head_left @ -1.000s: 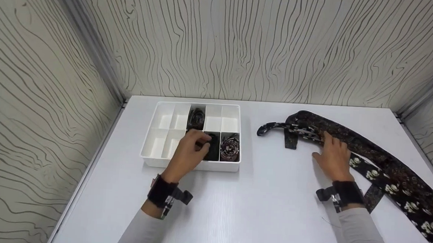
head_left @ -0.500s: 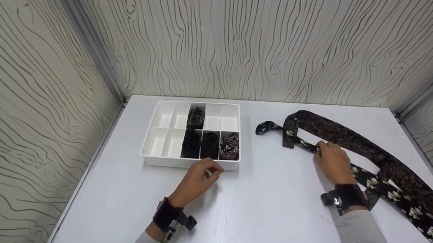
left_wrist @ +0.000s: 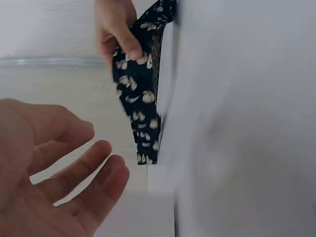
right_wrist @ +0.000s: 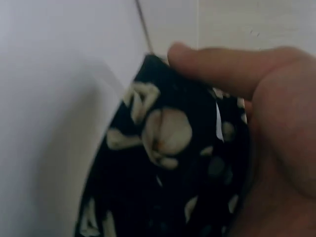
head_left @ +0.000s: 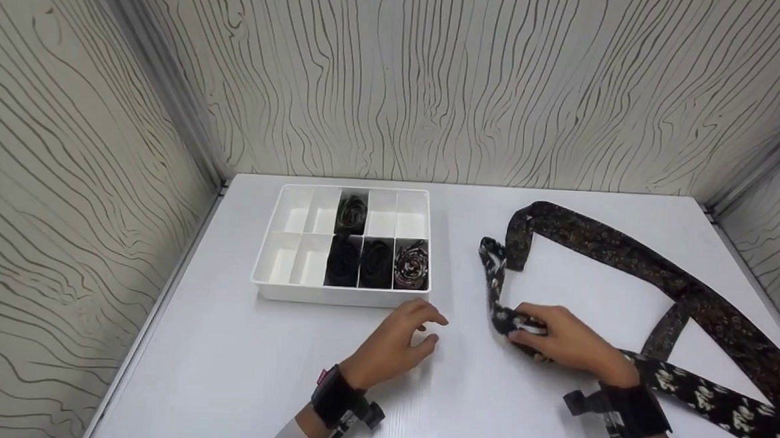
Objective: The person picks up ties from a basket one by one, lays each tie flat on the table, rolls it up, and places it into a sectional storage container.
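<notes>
Left of centre: white tray [head_left: 342,296], two rows of five compartments. One dark roll [head_left: 351,213] in the upper row's middle slot; lower row's three rightmost slots hold a black roll [head_left: 343,262], a second black roll [head_left: 377,264] and a speckled roll [head_left: 411,265].

Lower centre, right of the tray's front corner: left hand [head_left: 393,343], thumb and fingers parted and loosely bent, holding nothing.

Right of centre: right hand [head_left: 567,342], thumb and fingers closed on the floral strip [head_left: 701,395]. Strip enters at lower right, passes the grip, bends upward to a free tip just beside the brown strip's end. Brown strip [head_left: 602,243] arcs from upper right of centre down to the right edge.

Step, as I judge it: floral strip being separated from the brown one and brought between the hands. Next move probably calls for the left fingers to take the loose end while the right keeps its pinch; the tip could snag or twist.

Against half a second ago: left hand has shifted right, off the tray's front edge; right hand and strip have come down and left; tip no longer crosses the brown end. Tray contents unchanged.
</notes>
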{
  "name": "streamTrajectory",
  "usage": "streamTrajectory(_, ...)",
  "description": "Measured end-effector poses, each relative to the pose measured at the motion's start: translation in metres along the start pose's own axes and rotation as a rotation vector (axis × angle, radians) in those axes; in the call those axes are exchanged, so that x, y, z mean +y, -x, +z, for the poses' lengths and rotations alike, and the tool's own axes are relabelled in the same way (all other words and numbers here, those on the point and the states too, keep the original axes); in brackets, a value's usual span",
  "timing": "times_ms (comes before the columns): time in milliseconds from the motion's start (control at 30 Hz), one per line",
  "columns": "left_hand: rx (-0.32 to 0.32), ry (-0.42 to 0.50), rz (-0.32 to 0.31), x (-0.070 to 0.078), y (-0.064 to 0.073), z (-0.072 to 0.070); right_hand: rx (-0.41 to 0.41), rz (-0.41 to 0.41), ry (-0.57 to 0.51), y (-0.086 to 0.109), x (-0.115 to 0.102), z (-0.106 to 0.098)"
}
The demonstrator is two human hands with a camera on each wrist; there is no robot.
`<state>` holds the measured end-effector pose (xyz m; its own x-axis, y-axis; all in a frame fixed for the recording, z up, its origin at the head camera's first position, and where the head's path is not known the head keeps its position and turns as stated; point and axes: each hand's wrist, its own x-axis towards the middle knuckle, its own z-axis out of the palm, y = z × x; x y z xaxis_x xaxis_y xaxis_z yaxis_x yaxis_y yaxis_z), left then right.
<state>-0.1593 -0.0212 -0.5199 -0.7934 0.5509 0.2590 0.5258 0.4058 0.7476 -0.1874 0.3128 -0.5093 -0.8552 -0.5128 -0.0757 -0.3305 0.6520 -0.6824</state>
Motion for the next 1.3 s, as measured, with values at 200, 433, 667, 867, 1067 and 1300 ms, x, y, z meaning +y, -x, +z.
streamTrajectory(200, -0.181, -0.074, 0.117, 0.007, -0.010, 0.025, -0.198, -0.291, -0.180, 0.004, -0.024, 0.024)
streamTrajectory(433, -0.247, -0.208, 0.097, 0.001, -0.008, 0.025, -0.273, -0.233, -0.183, 0.010, -0.031, 0.033)
streamTrajectory(667, -0.194, -0.382, -0.042, -0.007, 0.014, -0.004, -0.264, -0.050, -0.039, 0.024, -0.018, 0.035)
streamTrajectory(867, -0.173, -0.518, -0.113, -0.025, 0.038, -0.044, -0.145, -0.030, -0.073, 0.039, 0.002, 0.024)
streamTrajectory(1067, -0.088, -0.475, -0.208, -0.043, 0.063, -0.074, 0.009, 0.009, 0.097, 0.055, 0.017, 0.013)
streamTrajectory(1300, -0.120, -0.294, -0.321, -0.049, 0.085, -0.079, 0.114, 0.111, 0.170, 0.062, 0.027, 0.011)
